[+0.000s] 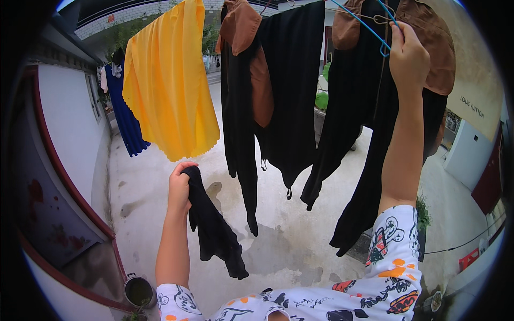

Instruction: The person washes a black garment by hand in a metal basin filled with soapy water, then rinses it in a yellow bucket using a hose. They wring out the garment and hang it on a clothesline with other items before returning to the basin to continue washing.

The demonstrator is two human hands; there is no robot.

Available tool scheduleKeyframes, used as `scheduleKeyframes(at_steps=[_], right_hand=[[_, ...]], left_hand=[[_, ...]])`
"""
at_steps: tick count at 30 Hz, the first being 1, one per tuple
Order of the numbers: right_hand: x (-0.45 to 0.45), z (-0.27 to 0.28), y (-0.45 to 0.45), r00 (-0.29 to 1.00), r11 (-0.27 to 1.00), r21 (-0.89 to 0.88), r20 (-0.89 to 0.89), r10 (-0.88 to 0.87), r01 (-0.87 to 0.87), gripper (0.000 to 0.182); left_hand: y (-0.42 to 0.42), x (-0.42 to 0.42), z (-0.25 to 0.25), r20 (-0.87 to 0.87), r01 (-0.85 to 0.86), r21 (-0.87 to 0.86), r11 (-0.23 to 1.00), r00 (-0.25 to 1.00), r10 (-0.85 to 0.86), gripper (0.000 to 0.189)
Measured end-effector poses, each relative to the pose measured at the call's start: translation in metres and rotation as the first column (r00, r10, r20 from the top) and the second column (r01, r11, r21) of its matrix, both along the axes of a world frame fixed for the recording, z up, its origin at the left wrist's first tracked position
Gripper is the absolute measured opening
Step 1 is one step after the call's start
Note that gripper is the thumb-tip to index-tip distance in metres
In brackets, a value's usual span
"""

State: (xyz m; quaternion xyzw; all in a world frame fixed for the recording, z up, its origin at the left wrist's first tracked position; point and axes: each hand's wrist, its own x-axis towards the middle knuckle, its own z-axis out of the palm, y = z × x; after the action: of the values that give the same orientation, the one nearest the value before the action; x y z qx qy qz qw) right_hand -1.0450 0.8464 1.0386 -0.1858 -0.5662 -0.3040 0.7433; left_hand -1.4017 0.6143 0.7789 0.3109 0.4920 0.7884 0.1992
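My left hand (179, 185) grips a small black knit garment (215, 232), which dangles over the concrete floor. Raised high at the right, my right hand (407, 54) pinches a blue clothes hanger (367, 28) close to a looped cord (381, 18). Behind that hand hang black long-legged garments (349, 100) and a brown garment (431, 52). In the middle a black garment (291, 88) is draped down from above, beside a brown cloth piece (241, 28). A yellow scalloped cloth (170, 88) hangs above my left hand, apart from it.
Farther back on the left hangs a dark blue garment (126, 108). A metal pot (138, 291) holding liquid stands low by the red-edged wall (72, 224). At the right are a beige hanging sheet (478, 80), a potted plant (422, 214) and a thin cable (453, 248). Wet patches mark the concrete floor (172, 248).
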Motion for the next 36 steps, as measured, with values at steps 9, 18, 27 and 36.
scheduleKeyframes(at_steps=[9, 18, 27, 36], right_hand=[[0.047, -0.254, -0.079, 0.580, 0.152, -0.688, -0.448, 0.680, -0.710, 0.049], [0.056, -0.376, -0.158, 0.381, -0.227, -0.567, -0.749, 0.543, -0.792, 0.026], [-0.041, -0.342, -0.222, -0.329, -0.443, -0.029, -0.625, 0.708, -0.896, 0.030], [-0.051, -0.318, -0.200, -0.298, -0.436, -0.237, -0.454, 0.840, -0.869, 0.031]], left_hand=[[0.010, -0.021, -0.019, -0.194, 0.115, -0.293, 0.949, 0.965, -0.177, 0.021], [0.014, 0.013, -0.015, -0.586, 0.060, -0.481, 0.875, 0.720, -0.371, 0.021], [0.012, 0.067, -0.003, -0.788, -0.172, -0.443, 0.880, 0.543, -0.291, 0.027], [-0.023, 0.077, 0.024, -0.744, -0.017, -0.420, 0.907, 0.578, -0.334, 0.019]])
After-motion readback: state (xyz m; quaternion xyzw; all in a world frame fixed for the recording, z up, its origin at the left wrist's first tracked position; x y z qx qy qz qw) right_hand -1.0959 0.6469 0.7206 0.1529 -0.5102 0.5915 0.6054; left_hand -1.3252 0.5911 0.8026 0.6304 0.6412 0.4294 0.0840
